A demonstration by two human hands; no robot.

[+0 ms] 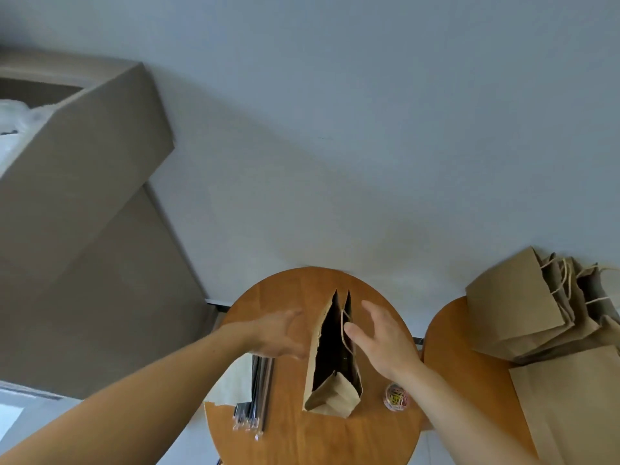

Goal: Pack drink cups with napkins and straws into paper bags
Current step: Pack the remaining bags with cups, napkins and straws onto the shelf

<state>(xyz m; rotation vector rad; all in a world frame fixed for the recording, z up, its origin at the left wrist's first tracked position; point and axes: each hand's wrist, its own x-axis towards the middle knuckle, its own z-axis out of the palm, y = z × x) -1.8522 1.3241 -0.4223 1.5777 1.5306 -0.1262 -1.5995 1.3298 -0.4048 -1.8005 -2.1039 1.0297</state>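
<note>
Both hands are open, fingers spread, gripping nothing. The left hand [280, 333] hovers just left of the paper bag [335, 396]. The right hand [380, 340] hovers just right of it, thumb at the cord handle, though whether it touches cannot be told. The bag stands upright with its mouth open, mid-table on the round table [302, 437] low in the frame. Straws [256, 391] and napkins [233, 380] lie at the table's left edge, and a tub of paper clips [397, 397] sits just right of the bag. No cup shows, and the bag's inside is too dark to read. The likely risk is that the light, unheld bag tips or slides if a hand knocks its rim.
</note>
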